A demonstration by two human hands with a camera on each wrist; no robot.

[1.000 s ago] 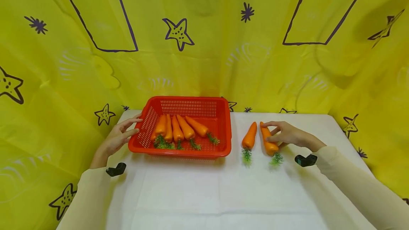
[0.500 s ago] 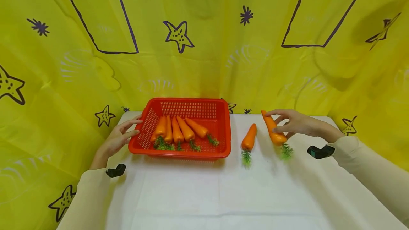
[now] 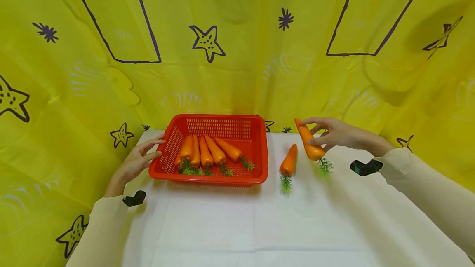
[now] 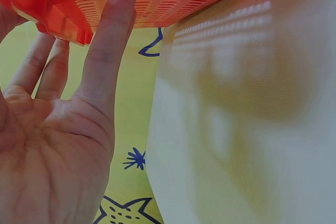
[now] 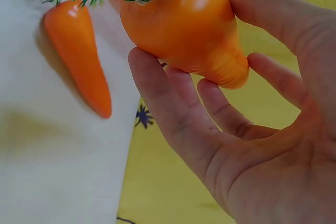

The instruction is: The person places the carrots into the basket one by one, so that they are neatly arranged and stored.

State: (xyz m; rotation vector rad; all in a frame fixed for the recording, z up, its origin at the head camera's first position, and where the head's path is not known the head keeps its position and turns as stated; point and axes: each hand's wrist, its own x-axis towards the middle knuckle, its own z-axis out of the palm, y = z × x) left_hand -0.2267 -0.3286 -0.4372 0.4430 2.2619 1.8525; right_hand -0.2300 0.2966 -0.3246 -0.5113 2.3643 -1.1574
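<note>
My right hand [image 3: 335, 133] pinches an orange carrot [image 3: 307, 141] with a frilly green top, raised above the table's right part. It hangs tilted, narrow tip up and away, greens down. In the right wrist view, the carrot [image 5: 181, 22] sits between thumb and fingers. A second carrot [image 3: 289, 162] lies on the cloth between that hand and a red plastic basket [image 3: 208, 179]. Several more carrots [image 3: 205, 151] lie side by side inside the basket. My left hand [image 3: 135, 160] touches the basket's left side; in the left wrist view its fingers [image 4: 100, 61] reach it almost straight.
A white cloth [image 3: 237, 221] covers the table. Yellow curtains [image 3: 237, 77] with purple starfish drawings hang close behind it and at both sides. Black wrist devices [image 3: 365, 167] show at the sleeves.
My right hand has lifted the right-hand carrot off the cloth, first up and rightward, then slightly back left and higher. The left hand and basket have stayed put.
</note>
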